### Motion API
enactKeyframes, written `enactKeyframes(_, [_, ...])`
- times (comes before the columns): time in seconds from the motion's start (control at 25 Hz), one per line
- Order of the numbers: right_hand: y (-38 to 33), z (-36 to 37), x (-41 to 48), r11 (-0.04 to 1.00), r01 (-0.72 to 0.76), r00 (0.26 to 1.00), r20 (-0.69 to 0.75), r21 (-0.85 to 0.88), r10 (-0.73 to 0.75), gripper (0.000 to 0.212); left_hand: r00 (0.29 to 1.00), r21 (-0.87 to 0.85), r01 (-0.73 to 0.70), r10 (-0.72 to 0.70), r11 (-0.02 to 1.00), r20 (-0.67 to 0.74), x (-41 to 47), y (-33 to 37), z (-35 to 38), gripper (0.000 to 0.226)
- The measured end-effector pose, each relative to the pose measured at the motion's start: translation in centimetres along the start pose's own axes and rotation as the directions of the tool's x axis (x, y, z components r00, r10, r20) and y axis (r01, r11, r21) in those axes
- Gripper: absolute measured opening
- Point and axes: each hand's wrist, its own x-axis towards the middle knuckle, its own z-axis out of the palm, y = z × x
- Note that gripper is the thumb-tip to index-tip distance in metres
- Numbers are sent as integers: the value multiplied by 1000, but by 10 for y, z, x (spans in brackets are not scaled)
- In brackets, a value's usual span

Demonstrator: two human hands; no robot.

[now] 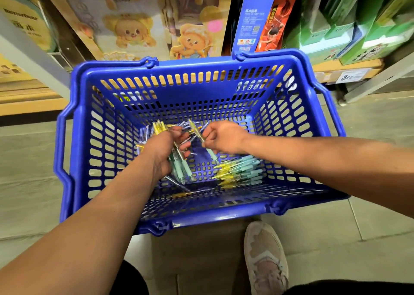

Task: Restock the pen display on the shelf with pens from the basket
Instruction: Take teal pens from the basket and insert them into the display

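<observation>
The left hand (167,148) grips a pen bundle (182,168); the right hand (221,139) pinches one pen (197,132), both inside the basket (224,64). More loose pens (242,171) lie at 4 o'clock; bear boxes (134,32) stand at 12 o'clock, lettering blurred.

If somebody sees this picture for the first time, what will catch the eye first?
The big blue plastic basket fills the middle of the view, before shelves of boxed goods. Inside it, the left hand grips a bundle of teal and yellow pens, while the right hand pinches a single pen. A pile of loose pens lies at the right of the basket's floor.
</observation>
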Motion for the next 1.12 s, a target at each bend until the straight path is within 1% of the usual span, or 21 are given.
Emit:
enactKeyframes(0.04, [-8, 4, -3, 985, -12, 1000, -7, 171, 14, 19, 1000, 2, -7, 7, 1000, -2, 0, -1, 2, 19])
enactKeyframes(0.08, [-14, 9, -5, 959, -20, 1000, 4, 284, 19, 22, 1000, -1, -12, 12, 1000, 2, 0, -2, 4, 19])
enactKeyframes(0.12, [-17, 15, -7, 932, -21, 1000, 22, 362, 14, 26, 1000, -1, -12, 12, 1000, 11, 0, -3, 5, 18])
enactKeyframes(0.16, [-20, 20, -8, 916, -13, 999, 32, 401, 1, 30, 1000, -3, -6, 6, 1000, 22, -1, -3, 5, 18])
enactKeyframes(0.24, [-21, 27, -9, 923, 18, 1000, 1, 385, -20, 29, 998, -21, 23, -22, 1000, 54, -3, -2, 4, 19])
enactKeyframes(0.32, [-20, 29, -9, 937, 58, 998, -14, 344, -56, 19, 995, -53, 63, -59, 997, 80, -2, -3, 4, 21])
enactKeyframes(0.4, [-19, 24, -10, 934, 82, 992, 60, 347, -109, 9, 996, -46, 65, -62, 997, 65, -2, -2, 3, 22])
enactKeyframes(0.44, [-16, 20, -10, 941, 82, 990, 83, 329, -116, 10, 998, -27, 47, -45, 999, 47, -1, -3, 3, 20])
enactKeyframes(0.48, [-11, 14, -9, 958, 64, 992, 87, 280, -91, 11, 999, -9, 26, -26, 1000, 21, 0, -3, 2, 18])
enactKeyframes(0.52, [-4, 7, -6, 984, 26, 996, 83, 177, -41, 10, 1000, 6, 11, -11, 1000, -3, 2, -3, 2, 16])
enactKeyframes(0.56, [5, 1, -2, 1000, -9, 995, 102, 9, 8, 12, 1000, 14, 4, -4, 1000, -15, 4, -3, 1, 14])
enactKeyframes(0.6, [16, -3, 1, 978, -26, 986, 158, -209, 60, 19, 1000, 17, 7, -6, 1000, -12, 5, -3, 0, 11])
enactKeyframes(0.64, [27, -4, 3, 907, -26, 968, 216, -421, 128, 24, 1000, 20, 15, -15, 1000, -3, 5, -2, -1, 11])
enactKeyframes(0.68, [37, -2, 2, 801, -4, 954, 237, -599, 182, 26, 1000, 31, 20, -20, 999, 6, 5, -2, -2, 13])
enactKeyframes(0.72, [46, 1, -2, 689, 29, 949, 237, -724, 210, 28, 1000, 52, 20, -21, 998, 15, 5, -2, -3, 15])
enactKeyframes(0.76, [54, 5, -5, 623, 46, 950, 226, -781, 214, 32, 1000, 79, 17, -19, 997, 24, 5, -2, -4, 16])
enactKeyframes(0.8, [60, 8, -7, 592, 53, 956, 213, -804, 204, 32, 999, 106, 11, -15, 994, 32, 3, -1, -4, 17])
enactKeyframes(0.96, [61, 10, 0, 481, 137, 962, 231, -866, 143, 20, 999, 112, -18, 14, 994, 37, 3, -1, -3, 11])
enactKeyframes(1.08, [51, 8, 2, 436, 144, 956, 239, -888, 171, 12, 998, 90, -9, 2, 996, 69, 2, -1, -3, 10])
enactKeyframes(1.12, [48, 6, 3, 420, 165, 955, 251, -892, 157, 18, 997, 69, -7, 2, 998, 73, 2, 0, -4, 8])
